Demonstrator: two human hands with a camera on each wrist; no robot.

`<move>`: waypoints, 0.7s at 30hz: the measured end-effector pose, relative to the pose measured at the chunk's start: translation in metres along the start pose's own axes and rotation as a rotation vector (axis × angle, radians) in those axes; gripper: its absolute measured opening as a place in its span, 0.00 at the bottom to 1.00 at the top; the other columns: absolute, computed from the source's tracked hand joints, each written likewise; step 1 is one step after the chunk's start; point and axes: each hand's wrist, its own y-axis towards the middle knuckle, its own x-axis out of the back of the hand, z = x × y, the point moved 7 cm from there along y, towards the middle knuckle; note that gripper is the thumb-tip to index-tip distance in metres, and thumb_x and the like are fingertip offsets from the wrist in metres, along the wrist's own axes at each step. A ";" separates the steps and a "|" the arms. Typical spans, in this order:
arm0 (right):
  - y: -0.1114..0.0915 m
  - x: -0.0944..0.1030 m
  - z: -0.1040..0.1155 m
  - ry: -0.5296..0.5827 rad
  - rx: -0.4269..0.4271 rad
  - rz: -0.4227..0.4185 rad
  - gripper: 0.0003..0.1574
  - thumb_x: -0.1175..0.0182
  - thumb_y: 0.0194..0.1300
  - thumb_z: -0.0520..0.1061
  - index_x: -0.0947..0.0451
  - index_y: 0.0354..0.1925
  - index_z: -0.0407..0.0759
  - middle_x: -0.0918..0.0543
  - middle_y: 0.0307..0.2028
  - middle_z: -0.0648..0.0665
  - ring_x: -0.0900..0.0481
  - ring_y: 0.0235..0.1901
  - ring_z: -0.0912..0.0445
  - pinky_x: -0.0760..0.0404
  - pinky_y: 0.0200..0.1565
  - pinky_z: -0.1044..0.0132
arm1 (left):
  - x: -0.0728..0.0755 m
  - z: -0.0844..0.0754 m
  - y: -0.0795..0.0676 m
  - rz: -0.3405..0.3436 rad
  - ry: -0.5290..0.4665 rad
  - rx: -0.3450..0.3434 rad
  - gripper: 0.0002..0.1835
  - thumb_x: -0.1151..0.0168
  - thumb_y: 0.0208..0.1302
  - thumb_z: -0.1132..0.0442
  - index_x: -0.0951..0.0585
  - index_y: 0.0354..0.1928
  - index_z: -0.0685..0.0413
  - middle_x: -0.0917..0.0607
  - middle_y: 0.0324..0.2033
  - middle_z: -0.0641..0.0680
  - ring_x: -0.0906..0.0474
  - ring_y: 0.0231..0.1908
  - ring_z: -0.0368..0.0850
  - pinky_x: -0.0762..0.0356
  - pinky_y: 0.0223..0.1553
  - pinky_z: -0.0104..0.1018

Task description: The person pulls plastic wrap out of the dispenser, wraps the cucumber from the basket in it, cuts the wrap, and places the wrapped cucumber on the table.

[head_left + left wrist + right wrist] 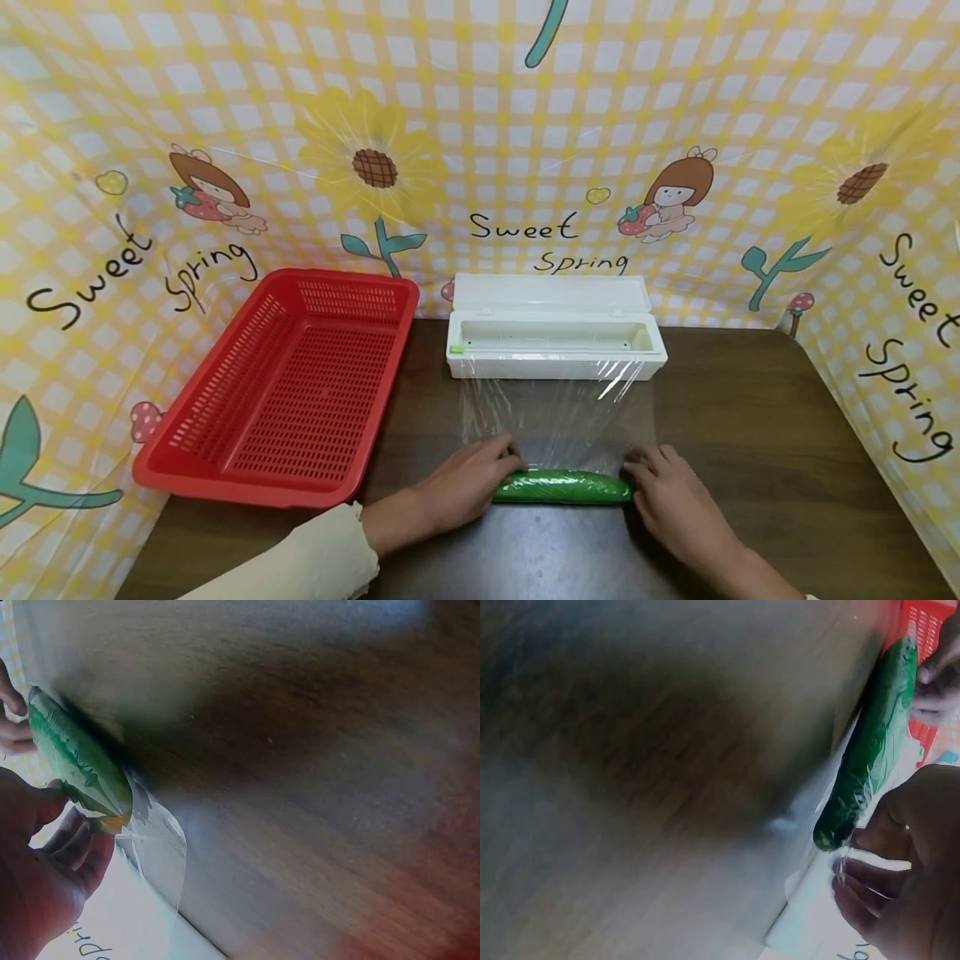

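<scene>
A green cucumber lies crosswise near the front of the table, with clear plastic wrap drawn tight and shiny around it. The wrap stretches back from the cucumber to a white dispenser box. At the cucumber's left end, my left hand pinches the wrap between thumb and fingers; a loose flap of film sticks out past that end in the left wrist view. My right hand pinches gathered wrap just off the other end, as the right wrist view shows.
A red slotted plastic basket stands at the left of the brown table. The dispenser's lid is raised against the checked cloth behind. A small green slider sits at the box's left front edge.
</scene>
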 end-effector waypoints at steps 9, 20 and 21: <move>0.007 -0.002 0.032 0.099 0.126 0.016 0.30 0.35 0.51 0.48 0.25 0.54 0.44 0.26 0.49 0.48 0.31 0.48 0.56 0.25 0.47 0.58 | 0.001 0.000 0.001 0.010 0.029 0.012 0.14 0.42 0.67 0.64 0.18 0.52 0.48 0.24 0.46 0.46 0.24 0.43 0.38 0.27 0.43 0.34; 0.018 -0.010 0.041 0.118 0.179 -0.012 0.32 0.26 0.44 0.46 0.24 0.49 0.44 0.27 0.43 0.51 0.30 0.43 0.57 0.27 0.45 0.60 | 0.006 -0.005 0.001 -0.058 0.144 -0.066 0.17 0.37 0.56 0.71 0.16 0.47 0.49 0.28 0.37 0.45 0.36 0.37 0.39 0.33 0.37 0.29; 0.019 -0.010 0.040 0.125 0.172 -0.007 0.32 0.26 0.44 0.45 0.24 0.49 0.44 0.27 0.43 0.52 0.30 0.43 0.58 0.27 0.45 0.61 | 0.006 -0.005 0.001 -0.053 0.154 -0.064 0.18 0.37 0.55 0.72 0.16 0.48 0.49 0.29 0.36 0.45 0.37 0.36 0.39 0.34 0.36 0.29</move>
